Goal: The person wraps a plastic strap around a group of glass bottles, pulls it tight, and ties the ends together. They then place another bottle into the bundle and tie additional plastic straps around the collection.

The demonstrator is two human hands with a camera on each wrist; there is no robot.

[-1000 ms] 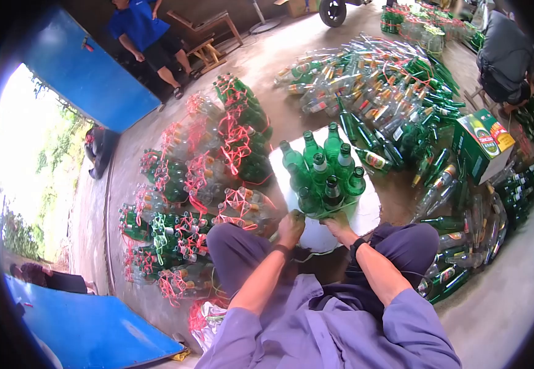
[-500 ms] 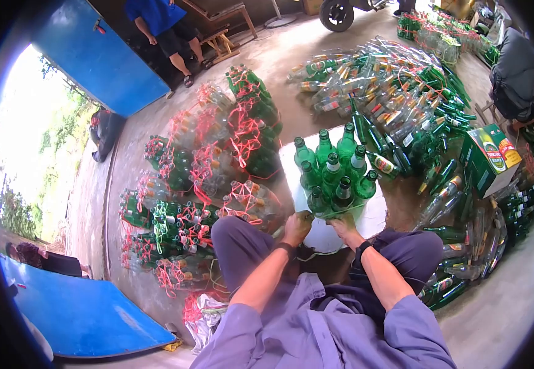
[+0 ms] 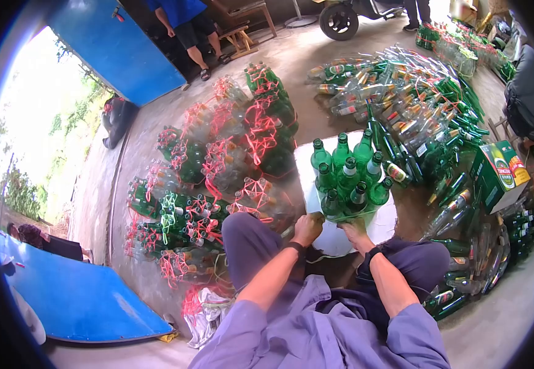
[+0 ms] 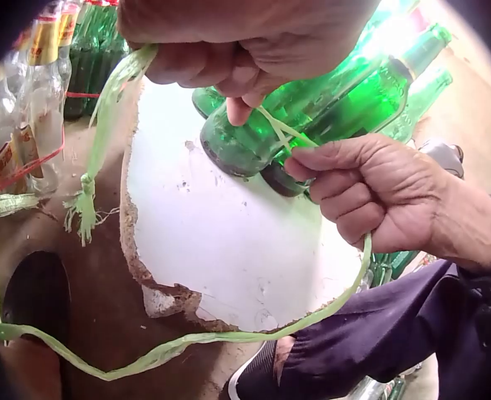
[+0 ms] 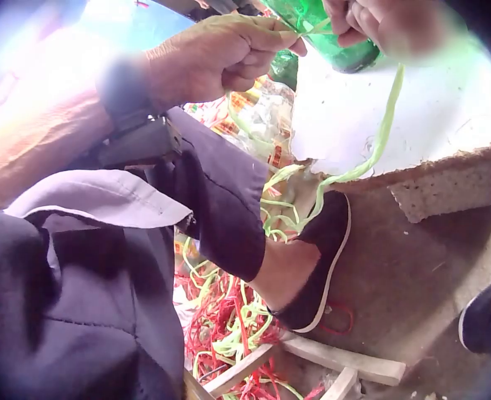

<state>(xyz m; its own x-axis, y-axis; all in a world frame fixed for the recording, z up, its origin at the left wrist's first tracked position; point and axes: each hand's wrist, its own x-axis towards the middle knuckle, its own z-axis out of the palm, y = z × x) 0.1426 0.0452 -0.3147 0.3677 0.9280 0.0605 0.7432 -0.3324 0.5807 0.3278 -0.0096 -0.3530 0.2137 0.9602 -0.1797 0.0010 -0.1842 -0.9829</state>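
A tight cluster of green glass bottles (image 3: 348, 175) stands upright on a white board (image 3: 328, 241) in front of the person's knees. Both hands are at the near side of the cluster, working with light green plastic twine (image 4: 187, 341). The left hand (image 4: 254, 42) pinches one part of it, with a frayed tail hanging from that hand. The right hand (image 4: 383, 192) pinches the twine where strands cross, close beside the bottle bases. From its curled fingers a long strand runs down past the board's broken edge. In the head view, the left hand (image 3: 308, 229) and right hand (image 3: 356, 235) are slightly apart.
Bundles of bottles tied with red twine (image 3: 261, 132) stand to the left. A large heap of loose bottles (image 3: 396, 98) lies ahead and right, near a green carton (image 3: 500, 175). Tangled red and green twine (image 5: 237, 321) lies by the foot. Other people are farther off.
The head view has turned, so the surroundings shift right in it. Both hands stay at the near side of the bottle cluster, holding the twine, with little visible movement.
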